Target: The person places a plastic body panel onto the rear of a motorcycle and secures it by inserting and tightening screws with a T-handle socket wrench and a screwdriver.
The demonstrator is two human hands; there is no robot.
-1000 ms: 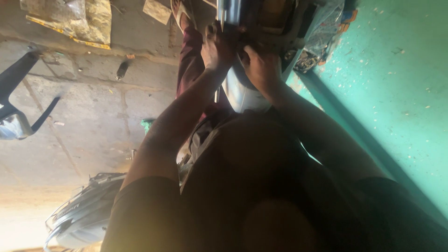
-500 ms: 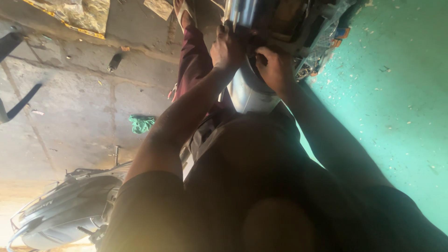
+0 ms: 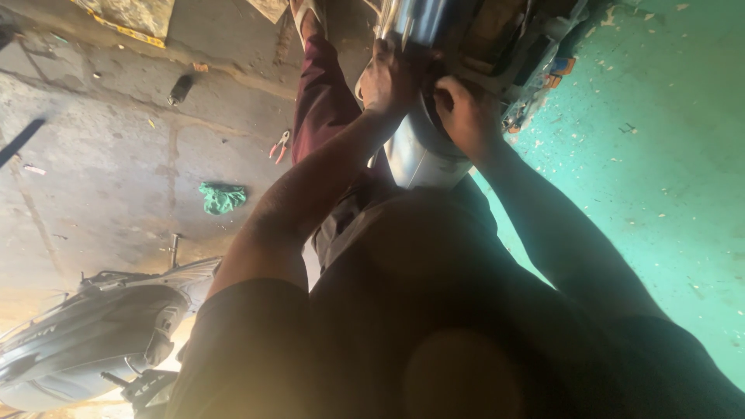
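Note:
Both my arms reach up to a motorbike at the top of the view. My left hand (image 3: 390, 77) is closed around a shiny chrome pipe (image 3: 411, 17). Just to its right, my right hand (image 3: 466, 116) curls its fingers over the dark engine parts (image 3: 504, 46), above a rounded silver metal cover (image 3: 419, 159). What the right fingers grip is hidden in shadow. My dark-clothed body fills the bottom of the view.
Another person's leg in maroon trousers (image 3: 318, 93) with a sandalled foot (image 3: 304, 12) stands beside the bike. Red-handled pliers (image 3: 279, 145), a green rag (image 3: 221, 197) and a small black object (image 3: 180, 89) lie on the concrete. A scooter (image 3: 93, 341) is lower left; a green surface (image 3: 660, 171) is right.
The view has swung, so the scooter at lower left shows more fully and the rag has shifted. Both hands have stayed on the same bike parts.

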